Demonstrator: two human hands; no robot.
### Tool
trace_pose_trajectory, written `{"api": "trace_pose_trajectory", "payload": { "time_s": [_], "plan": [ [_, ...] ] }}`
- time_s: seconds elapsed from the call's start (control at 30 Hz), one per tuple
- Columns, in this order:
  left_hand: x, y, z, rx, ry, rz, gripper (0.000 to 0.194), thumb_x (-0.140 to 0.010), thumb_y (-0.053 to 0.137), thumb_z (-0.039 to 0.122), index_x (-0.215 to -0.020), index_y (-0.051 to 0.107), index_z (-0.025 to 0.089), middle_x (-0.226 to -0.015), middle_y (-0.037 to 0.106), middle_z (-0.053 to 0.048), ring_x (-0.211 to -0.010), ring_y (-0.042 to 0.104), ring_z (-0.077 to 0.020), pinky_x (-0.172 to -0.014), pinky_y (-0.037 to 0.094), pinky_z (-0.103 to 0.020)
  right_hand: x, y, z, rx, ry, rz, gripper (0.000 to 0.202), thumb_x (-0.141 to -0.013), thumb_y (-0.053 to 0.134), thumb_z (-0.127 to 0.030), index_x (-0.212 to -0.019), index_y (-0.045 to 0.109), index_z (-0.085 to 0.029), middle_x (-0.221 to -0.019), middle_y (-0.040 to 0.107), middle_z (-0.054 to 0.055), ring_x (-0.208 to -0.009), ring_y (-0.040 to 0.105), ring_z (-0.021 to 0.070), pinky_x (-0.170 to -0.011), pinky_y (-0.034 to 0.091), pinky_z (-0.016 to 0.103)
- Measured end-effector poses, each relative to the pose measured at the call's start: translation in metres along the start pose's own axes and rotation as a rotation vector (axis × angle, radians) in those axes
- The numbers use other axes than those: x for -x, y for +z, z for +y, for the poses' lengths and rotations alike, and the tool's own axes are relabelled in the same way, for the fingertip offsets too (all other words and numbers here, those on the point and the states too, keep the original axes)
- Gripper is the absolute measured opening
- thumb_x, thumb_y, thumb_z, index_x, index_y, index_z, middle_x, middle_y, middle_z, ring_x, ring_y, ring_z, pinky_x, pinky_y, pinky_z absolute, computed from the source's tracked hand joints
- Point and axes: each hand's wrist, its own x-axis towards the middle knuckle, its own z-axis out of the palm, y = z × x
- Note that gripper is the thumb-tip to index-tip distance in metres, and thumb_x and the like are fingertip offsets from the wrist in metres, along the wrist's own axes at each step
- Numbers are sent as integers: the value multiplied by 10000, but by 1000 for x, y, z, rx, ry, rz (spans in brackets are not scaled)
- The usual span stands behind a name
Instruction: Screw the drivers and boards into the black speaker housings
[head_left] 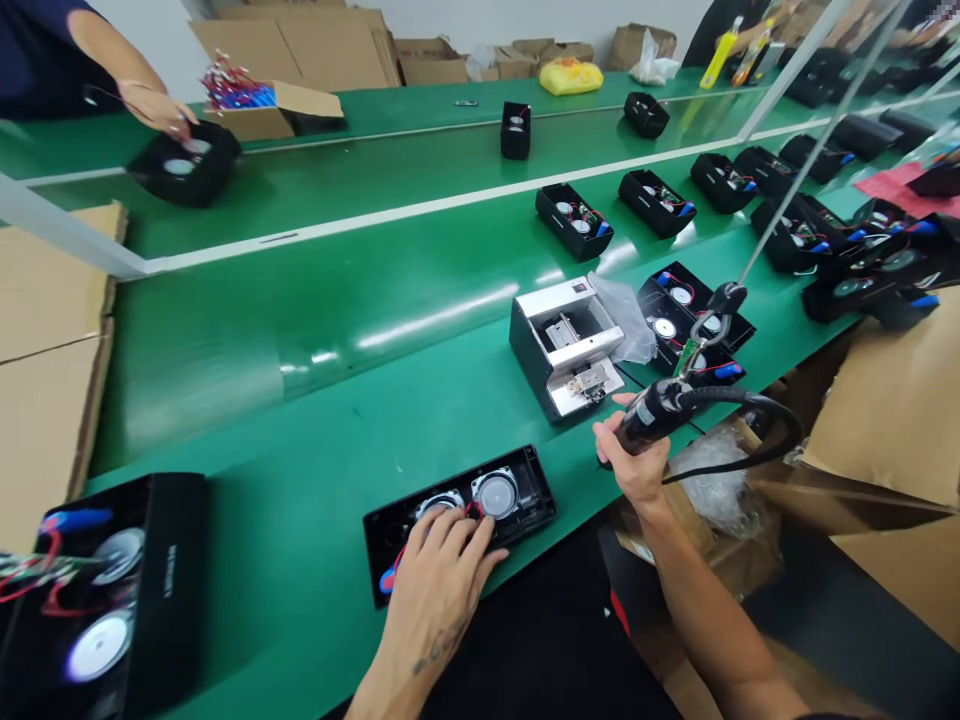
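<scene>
Close to the table's front edge lies an open black speaker housing (pixel 536 490) with two round drivers, red wires and a blue part at its left end. My left hand (pixel 446 560) rests over it, fingers apart, on the left driver and the wires. To the right, my right hand (pixel 634 460) is wrapped round a black electric screwdriver (pixel 651 415), which hangs from a hook and cable; its tip is hidden. A silver and black box-shaped machine (pixel 566 345) stands just left of the screwdriver.
Open housings (pixel 667 325) lie behind the screwdriver, and another (pixel 180 590) sits at the near left. More housings line the green conveyor (pixel 315 310). Across it, a person's hand (pixel 161 108) touches a housing. Cardboard boxes (pixel 892 400) stand at the right.
</scene>
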Motion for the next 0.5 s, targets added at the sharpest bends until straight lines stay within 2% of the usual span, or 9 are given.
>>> {"api": "trace_pose_trajectory", "payload": {
  "time_s": [0.23, 0.4, 0.5],
  "plan": [
    [4, 4, 1, 29, 44, 30, 163, -1080, 583, 201, -1109, 743, 198, -874, 792, -5, -879, 721, -217, -1046, 479, -470, 3, 3, -1, 52, 12, -25, 287, -838, 814, -260, -1098, 702, -215, -631, 604, -91, -457, 539, 106, -462, 482, 258],
    [5, 4, -1, 36, 65, 17, 158, -1084, 577, 193, -1127, 729, 184, -897, 791, -12, -897, 726, -220, -1059, 460, -477, 2, -1, 3, 33, 35, -10, 288, -846, 822, -290, -1087, 681, -221, -620, 602, -97, -447, 526, 107, -480, 488, 275],
    [4, 6, -2, 26, 84, 46, 198, -1098, 532, 194, -1124, 728, 180, -894, 789, -21, -893, 721, -226, -1055, 462, -482, -10, -5, -6, -44, 10, -21, 295, -887, 809, -309, -1109, 623, -250, -604, 588, -109, -425, 517, 114, -461, 469, 278]
  ]
}}
